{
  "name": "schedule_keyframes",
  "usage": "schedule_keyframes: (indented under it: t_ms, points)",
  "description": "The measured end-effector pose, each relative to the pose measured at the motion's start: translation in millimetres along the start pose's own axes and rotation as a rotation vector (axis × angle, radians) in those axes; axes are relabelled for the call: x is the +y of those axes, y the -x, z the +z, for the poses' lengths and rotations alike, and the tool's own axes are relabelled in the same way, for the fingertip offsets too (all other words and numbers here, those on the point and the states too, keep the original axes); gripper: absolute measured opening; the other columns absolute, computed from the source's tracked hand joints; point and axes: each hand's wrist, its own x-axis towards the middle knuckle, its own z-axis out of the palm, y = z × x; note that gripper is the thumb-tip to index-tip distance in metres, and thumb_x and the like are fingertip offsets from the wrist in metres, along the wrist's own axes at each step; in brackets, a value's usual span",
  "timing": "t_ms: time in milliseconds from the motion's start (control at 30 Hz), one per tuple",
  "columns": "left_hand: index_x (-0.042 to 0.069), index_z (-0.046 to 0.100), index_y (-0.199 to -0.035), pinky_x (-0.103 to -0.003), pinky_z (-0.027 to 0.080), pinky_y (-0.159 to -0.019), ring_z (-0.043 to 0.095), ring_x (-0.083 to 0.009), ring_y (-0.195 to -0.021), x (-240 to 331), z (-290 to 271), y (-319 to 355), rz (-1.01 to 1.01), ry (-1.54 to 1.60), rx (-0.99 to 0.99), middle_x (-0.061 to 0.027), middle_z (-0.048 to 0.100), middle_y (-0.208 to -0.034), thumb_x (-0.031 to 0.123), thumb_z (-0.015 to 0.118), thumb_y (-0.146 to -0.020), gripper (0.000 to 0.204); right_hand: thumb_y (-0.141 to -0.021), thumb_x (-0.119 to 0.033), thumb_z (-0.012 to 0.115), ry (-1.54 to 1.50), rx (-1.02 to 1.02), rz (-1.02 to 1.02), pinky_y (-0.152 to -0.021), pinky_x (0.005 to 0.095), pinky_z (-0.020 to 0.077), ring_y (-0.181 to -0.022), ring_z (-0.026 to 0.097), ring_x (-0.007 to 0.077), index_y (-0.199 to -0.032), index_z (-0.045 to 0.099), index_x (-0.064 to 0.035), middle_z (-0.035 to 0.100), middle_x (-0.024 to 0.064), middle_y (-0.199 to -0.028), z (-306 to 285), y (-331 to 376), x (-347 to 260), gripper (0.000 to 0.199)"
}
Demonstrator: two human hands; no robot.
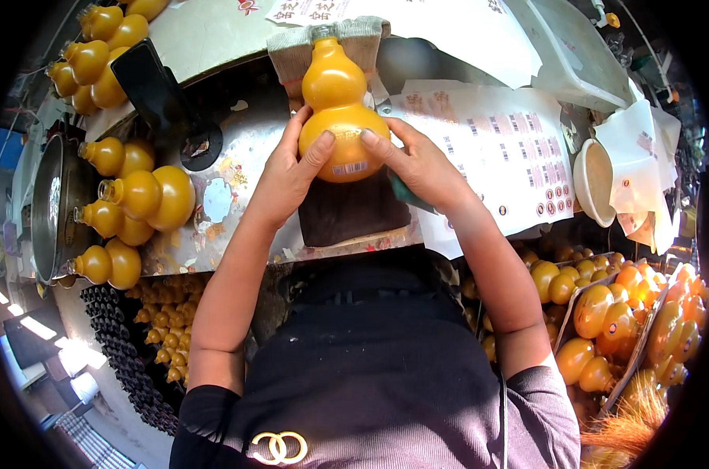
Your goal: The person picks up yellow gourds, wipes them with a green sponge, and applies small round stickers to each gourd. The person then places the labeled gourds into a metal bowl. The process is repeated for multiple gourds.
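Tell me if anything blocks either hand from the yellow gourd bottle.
Nothing visible does: the left hand and right hand already touch the yellow gourd bottle at opposite sides of its lower bulb. A green thing shows below the right palm, clear of that thumb.

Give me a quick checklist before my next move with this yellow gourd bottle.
1. Grip: ok; left hand and right hand hold the yellow gourd bottle at its lower bulb.
2. Barcode label in sight: ok; on the lower bulb, facing up to the camera.
3. Label's edges stuck down: cannot tell; too small.
4. Neck resting on the gray cloth: cannot tell; it overlaps it in view.
5. Sticker sheet uncovered: not ok; the right forearm hides part.
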Motion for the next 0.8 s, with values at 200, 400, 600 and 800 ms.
schedule_keyframes:
  t_ms: [200,400,600,800]
  points:
    - [-0.001,0.025,-0.148,-0.033,0.025,-0.111,0.036,-0.0225,-0.135,1.8,-6.8,1.1,-0.032,-0.011,-0.073,-0.0163,0.041,-0.143,0.053,0.047,-0.096,0.078,-0.090,-0.046,0.056,-0.204,0.056,0.155,-0.088,0.0285,0.0448,-0.100,0.058,0.0155,-0.119,0.055,0.0012,0.060,0.0109,-0.110,-9.5,3.8,7.9,0.055]
    - [-0.001,0.025,-0.148,-0.032,0.026,-0.111,0.036,-0.0227,-0.135,-14.1,-12.0,-2.1,0.008,0.024,-0.075,-0.0168,0.041,-0.143,0.050,0.044,-0.098,0.074,-0.078,0.003,0.065,0.083,0.459,-0.465,-0.078,0.0278,0.0495,-0.087,0.058,0.0155,-0.105,0.060,-0.0038,0.059,0.0052,-0.098,4.2,39.1,-19.3,0.028]
    - [-0.001,0.028,-0.146,-0.030,0.028,-0.110,0.040,-0.0211,-0.131,-2.7,-8.3,-0.1,0.043,0.038,-0.122,-0.0152,0.044,-0.140,0.046,0.043,-0.100,0.068,-0.066,-0.005,0.069,0.812,0.374,-1.091,-0.072,0.0315,0.0438,-0.086,0.058,0.0184,-0.100,0.069,-0.0082,0.060,0.0009,-0.097,41.9,41.1,0.8,0.034]
    - [0.000,0.025,-0.148,-0.031,0.028,-0.110,0.039,-0.0206,-0.132,-1.8,-6.4,2.0,-0.004,0.083,-0.111,-0.0142,0.042,-0.141,0.046,0.043,-0.100,0.069,-0.070,-0.002,0.070,0.732,0.180,-0.973,-0.069,0.0317,0.0455,-0.083,0.059,0.0202,-0.103,0.065,-0.0072,0.060,0.0038,-0.090,60.8,41.8,12.3,0.033]
